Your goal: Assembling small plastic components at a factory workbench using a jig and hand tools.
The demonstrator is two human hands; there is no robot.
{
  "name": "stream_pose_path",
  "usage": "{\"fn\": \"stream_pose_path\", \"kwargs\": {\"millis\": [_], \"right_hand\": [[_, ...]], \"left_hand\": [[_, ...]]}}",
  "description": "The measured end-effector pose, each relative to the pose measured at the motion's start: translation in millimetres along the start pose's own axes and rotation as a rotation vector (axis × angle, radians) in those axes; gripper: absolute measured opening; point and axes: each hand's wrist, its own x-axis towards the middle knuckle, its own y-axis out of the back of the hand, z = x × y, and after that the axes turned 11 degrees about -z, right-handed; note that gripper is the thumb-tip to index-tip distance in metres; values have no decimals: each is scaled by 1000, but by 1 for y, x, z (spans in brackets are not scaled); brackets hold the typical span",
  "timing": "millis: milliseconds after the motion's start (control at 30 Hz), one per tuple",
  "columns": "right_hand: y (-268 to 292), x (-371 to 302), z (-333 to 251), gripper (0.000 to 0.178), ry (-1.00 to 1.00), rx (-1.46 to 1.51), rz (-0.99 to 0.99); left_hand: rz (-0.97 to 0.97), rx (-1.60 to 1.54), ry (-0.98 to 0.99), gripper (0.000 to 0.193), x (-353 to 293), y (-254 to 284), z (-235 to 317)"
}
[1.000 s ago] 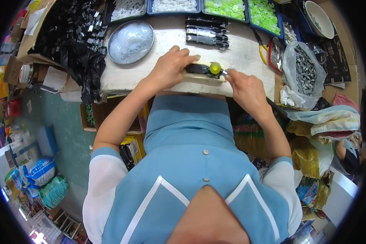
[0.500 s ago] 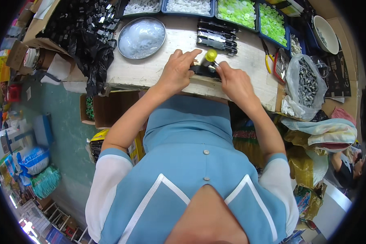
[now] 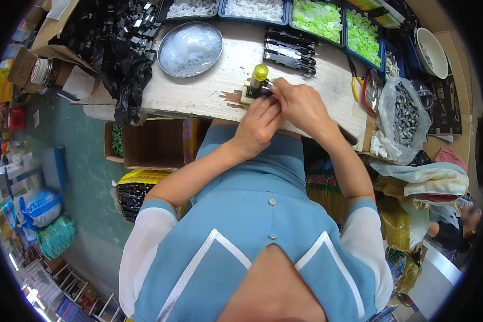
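A small upright metal cylinder with a yellow cap (image 3: 260,72) stands on a pale block (image 3: 246,95) near the table's front edge. My right hand (image 3: 303,104) pinches a short grey metal rod (image 3: 270,85) at the cylinder's side. Just below, my left hand (image 3: 256,127) is closed, its fingertips beside the block and under my right hand; what they hold is hidden. The end of a long black piece (image 3: 349,135) shows beyond my right forearm at the table edge. Several black parts with shiny metal faces (image 3: 290,51) lie in a row behind my hands.
A round metal dish (image 3: 190,49) stands left of the black parts. Trays of white pieces (image 3: 254,9) and green pieces (image 3: 316,20) line the back. Pliers (image 3: 355,80) and a bag of metal parts (image 3: 405,115) lie right. A black plastic bag (image 3: 121,75) hangs over the left edge.
My left hand has moved right and toward me, from left of the yellow-capped cylinder to below it. The pale block has come into sight. A black end now shows past my right forearm.
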Motion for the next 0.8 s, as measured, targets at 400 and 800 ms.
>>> {"fn": "stream_pose_path", "kwargs": {"millis": [400,800], "right_hand": [[-3,6,22,15,-144,132,96],[-20,-64,99,18,-417,-85,402]], "left_hand": [[-11,2,-74,25,0,5,-7],[-29,-24,14,29,27,10,-25]]}}
